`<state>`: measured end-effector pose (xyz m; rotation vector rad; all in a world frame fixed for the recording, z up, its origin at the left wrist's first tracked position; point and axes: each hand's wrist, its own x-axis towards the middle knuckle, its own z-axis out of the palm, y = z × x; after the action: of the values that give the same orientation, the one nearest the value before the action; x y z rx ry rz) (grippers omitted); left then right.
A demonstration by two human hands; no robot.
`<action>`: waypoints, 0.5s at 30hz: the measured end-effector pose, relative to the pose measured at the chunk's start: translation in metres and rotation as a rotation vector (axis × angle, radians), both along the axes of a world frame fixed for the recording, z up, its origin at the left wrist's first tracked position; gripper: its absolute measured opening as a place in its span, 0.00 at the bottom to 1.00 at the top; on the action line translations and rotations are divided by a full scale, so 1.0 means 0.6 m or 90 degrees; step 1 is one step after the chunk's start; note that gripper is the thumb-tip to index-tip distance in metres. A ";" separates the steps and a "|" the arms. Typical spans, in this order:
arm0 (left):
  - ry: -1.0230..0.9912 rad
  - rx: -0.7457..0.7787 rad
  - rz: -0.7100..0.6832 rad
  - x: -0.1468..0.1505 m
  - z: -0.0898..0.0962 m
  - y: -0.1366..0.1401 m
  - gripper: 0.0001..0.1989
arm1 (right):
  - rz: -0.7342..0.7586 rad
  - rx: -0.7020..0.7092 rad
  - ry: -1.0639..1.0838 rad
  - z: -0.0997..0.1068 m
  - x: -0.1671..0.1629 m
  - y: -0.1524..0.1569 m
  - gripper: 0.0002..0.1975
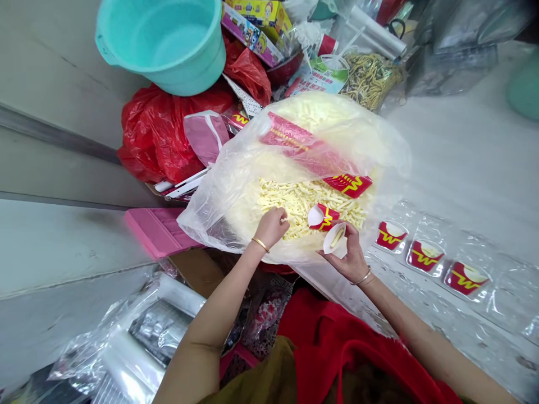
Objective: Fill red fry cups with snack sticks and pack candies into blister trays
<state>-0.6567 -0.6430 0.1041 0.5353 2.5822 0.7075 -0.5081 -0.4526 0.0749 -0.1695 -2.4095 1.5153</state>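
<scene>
My left hand (272, 227) is closed at the near edge of a heap of pale yellow toy fries (301, 203); its fingers are pinched, and what they hold is too small to make out. In my right hand (352, 253) is a small paper fry box (329, 245), tilted so its white inside shows, with a few fry pieces in it. Just beyond it, a red fry box (327, 217) with a yellow zigzag mark lies on the heap. A large clear plastic bag (248, 168) surrounds the heap, and a stack of red boxes (349, 185) lies across it, partly under the film.
On the right, clear plastic trays (509, 292) lie in a row, several cells holding red fry boxes (425, 256). A turquoise basin (185, 67) and red plastic bags (160, 129) stand at the back left. Rolls of clear film (135, 359) lie low at left.
</scene>
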 end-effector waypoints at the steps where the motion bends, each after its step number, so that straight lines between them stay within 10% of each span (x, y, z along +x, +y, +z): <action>1: -0.055 0.090 0.062 -0.005 0.001 -0.005 0.02 | -0.007 0.013 -0.004 -0.002 -0.002 0.002 0.39; 7: -0.419 0.501 0.304 -0.009 0.028 -0.010 0.09 | 0.015 0.107 -0.055 -0.003 -0.022 0.000 0.40; 15: -0.592 0.605 0.302 0.005 0.057 0.008 0.12 | 0.050 0.205 -0.029 0.000 -0.059 -0.023 0.39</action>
<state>-0.6540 -0.6383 0.1385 -0.1880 1.3798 1.8203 -0.5433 -0.4666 0.0751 -0.0403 -2.6830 1.1415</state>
